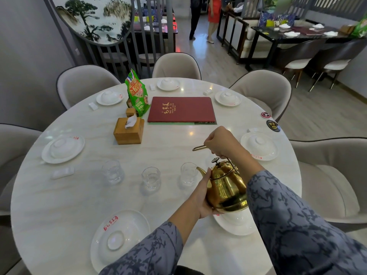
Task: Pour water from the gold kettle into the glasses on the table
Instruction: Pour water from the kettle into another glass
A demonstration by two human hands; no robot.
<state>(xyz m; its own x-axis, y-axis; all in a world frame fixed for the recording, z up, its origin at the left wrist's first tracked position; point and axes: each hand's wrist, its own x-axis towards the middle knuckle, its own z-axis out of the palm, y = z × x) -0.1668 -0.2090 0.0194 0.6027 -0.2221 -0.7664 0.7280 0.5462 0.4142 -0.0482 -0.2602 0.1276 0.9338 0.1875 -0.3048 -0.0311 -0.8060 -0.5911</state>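
A shiny gold kettle [226,187] hangs just above the near right part of the round marble table [168,147]. My right hand [220,142] grips its raised handle from above. My left hand [202,195] cups the kettle's left side and bottom. The spout points left, close to the rim of the right glass [188,173]. A middle glass [151,178] and a left glass [112,172] stand in a row with it; all three are clear and each seems to hold some water at the bottom.
A wooden tissue box [129,131], a green snack bag [137,94] and a red menu [181,109] lie at the table's centre. White plates with upturned bowls [63,148] ring the edge. One plate [236,225] lies under the kettle. Beige chairs [262,90] surround the table.
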